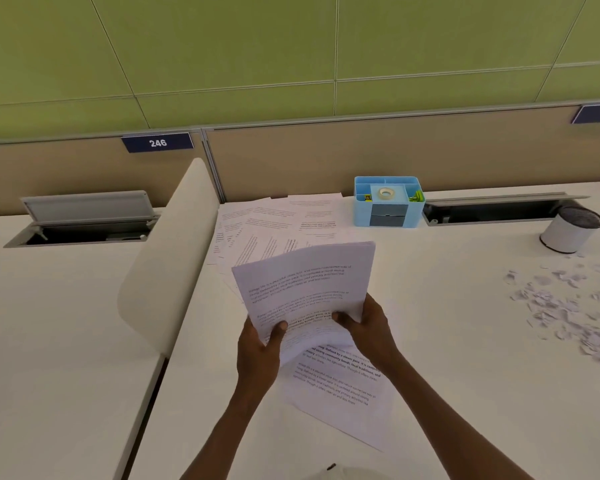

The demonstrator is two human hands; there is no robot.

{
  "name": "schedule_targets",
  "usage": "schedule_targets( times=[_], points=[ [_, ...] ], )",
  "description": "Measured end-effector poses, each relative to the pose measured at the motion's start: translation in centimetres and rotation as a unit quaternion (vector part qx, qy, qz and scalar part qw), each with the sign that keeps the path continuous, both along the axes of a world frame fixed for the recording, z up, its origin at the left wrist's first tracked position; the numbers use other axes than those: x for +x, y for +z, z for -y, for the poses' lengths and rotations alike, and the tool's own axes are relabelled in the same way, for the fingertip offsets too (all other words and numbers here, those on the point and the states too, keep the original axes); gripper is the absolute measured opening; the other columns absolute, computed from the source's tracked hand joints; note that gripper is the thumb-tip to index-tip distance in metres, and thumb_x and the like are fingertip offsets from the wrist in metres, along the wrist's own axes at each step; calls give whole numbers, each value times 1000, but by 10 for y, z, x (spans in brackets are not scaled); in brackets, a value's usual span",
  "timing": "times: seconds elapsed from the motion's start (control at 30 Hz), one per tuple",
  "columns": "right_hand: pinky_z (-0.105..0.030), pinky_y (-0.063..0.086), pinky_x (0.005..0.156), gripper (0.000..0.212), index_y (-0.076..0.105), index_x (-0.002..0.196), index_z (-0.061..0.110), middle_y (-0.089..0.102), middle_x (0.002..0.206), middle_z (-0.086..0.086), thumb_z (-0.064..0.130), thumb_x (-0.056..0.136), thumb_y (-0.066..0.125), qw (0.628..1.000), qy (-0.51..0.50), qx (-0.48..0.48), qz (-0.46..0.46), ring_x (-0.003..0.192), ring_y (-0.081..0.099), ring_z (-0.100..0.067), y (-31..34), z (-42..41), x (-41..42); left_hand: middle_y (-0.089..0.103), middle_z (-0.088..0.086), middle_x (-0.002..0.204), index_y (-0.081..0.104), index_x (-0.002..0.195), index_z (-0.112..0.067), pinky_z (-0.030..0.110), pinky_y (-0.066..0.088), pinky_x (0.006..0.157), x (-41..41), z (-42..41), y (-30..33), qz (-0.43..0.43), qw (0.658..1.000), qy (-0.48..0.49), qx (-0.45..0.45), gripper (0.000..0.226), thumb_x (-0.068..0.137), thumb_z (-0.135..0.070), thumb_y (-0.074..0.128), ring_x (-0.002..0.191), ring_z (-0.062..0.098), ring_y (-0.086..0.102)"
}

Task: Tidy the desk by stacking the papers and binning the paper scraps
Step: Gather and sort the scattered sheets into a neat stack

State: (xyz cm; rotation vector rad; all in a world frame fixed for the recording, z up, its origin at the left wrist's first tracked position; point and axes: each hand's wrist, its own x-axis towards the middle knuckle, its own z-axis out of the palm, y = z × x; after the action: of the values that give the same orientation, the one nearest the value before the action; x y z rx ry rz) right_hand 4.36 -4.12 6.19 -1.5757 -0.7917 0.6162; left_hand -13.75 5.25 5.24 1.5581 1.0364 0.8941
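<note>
We are holding one bundle of papers (305,289) up off the desk (447,358) with our two hands. Our left hand (258,348) is gripping the bundle's lower left corner, its thumb (278,332) pressing on the printed face and its fingers curled behind the sheets, out of sight. Our right hand (369,327) is gripping the lower right edge the same way, thumb in front and fingers hidden behind. The bundle is rising from between our thumbs, tilting away from us, and its top is bending slightly.

Just beneath our hands, one printed sheet (340,386) is lying flat on the desk, partly covered by our right wrist. Beyond our fingertips, past the top of the bundle, several more sheets (274,223) are lying fanned out and overlapping; we cannot count them exactly. Well off to the right of our right fingers, a scatter of paper scraps (561,306) is lying on the desk, too many and too small to count.

Farther out, beyond the scraps, one white bin (567,232) with a dark inside is leaning toward us. Beyond the fanned sheets and a little right of our fingers, one blue organiser (388,202) is standing by the partition (361,161), holding one roll of tape (386,192). To the left of our left hand, one curved white divider (167,258) is separating the two desks.
</note>
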Motion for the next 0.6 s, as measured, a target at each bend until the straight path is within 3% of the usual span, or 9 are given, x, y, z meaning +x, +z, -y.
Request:
schedule_targets(
  times=[0.1,0.27,0.43,0.53,0.6],
  points=[
    [-9,51,69,35,58,116,9,67,109,-2,-1,84,68,1000,0,-20,-4,102,63,-20,-13,5,-6,63,7,115,51,132,-11,42,58,89,-2,8,-8,-11,1000,3,0,48,89,-17,70,110,24,62],
    [-8,51,70,36,60,115,17,68,108,8,4,83,69,1000,5,-18,5,98,63,-5,-15,5,1,64,4,113,52,131,-14,36,59,86,-4,6,-8,-4,1000,-9,0,47,88,-19,71,106,19,63],
    [-11,51,75,37,59,113,20,65,107,11,3,82,69,998,3,-63,21,101,63,-13,-36,9,0,63,2,116,50,132,-19,14,54,74,-8,9,-13,-21,999,-40,3,37,96,-17,60,110,18,61],
    [-19,47,79,43,54,119,12,63,114,-1,13,81,73,986,-10,-129,102,104,60,-19,-41,9,4,62,-2,122,50,136,-15,15,54,81,-11,5,-9,-44,997,-37,46,38,98,-19,56,110,14,60],
    [-30,45,85,54,50,122,11,55,119,-8,27,78,77,953,-36,-226,199,111,52,-27,-48,13,3,61,-4,121,51,136,-10,26,55,86,-16,2,-5,-60,995,-20,81,40,98,-20,55,108,15,60]
  ],
)
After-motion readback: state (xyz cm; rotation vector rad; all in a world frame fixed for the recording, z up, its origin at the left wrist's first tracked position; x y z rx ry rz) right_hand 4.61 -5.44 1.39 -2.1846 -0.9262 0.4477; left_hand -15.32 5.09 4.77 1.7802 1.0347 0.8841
